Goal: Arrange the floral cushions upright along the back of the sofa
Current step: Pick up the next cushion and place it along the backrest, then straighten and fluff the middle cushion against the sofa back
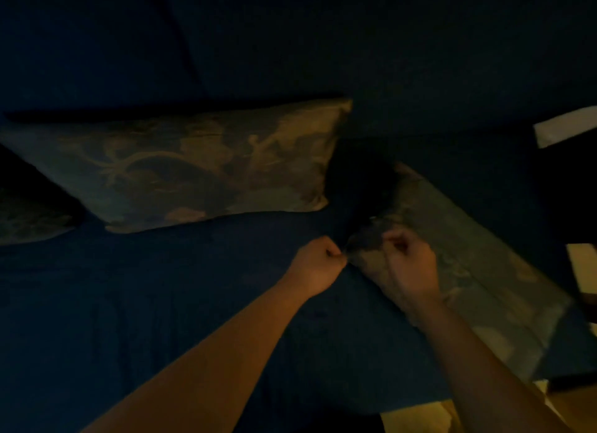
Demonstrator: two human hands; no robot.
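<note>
The scene is very dim. A floral cushion (181,167) leans against the dark blue sofa back (290,44), left of centre. A second floral cushion (478,271) lies flat on the seat at the right, running diagonally toward the sofa's front corner. My left hand (318,266) is closed in a fist, pinching that cushion's near-left corner. My right hand (410,264) rests on the same corner with its fingers curled into the fabric. A third patterned cushion (29,216) shows partly at the left edge.
The dark blue seat (161,303) stretches across the lower left. A pale floor (416,416) shows below the sofa's front edge at the lower right. Light-coloured objects (565,128) sit past the sofa's right end.
</note>
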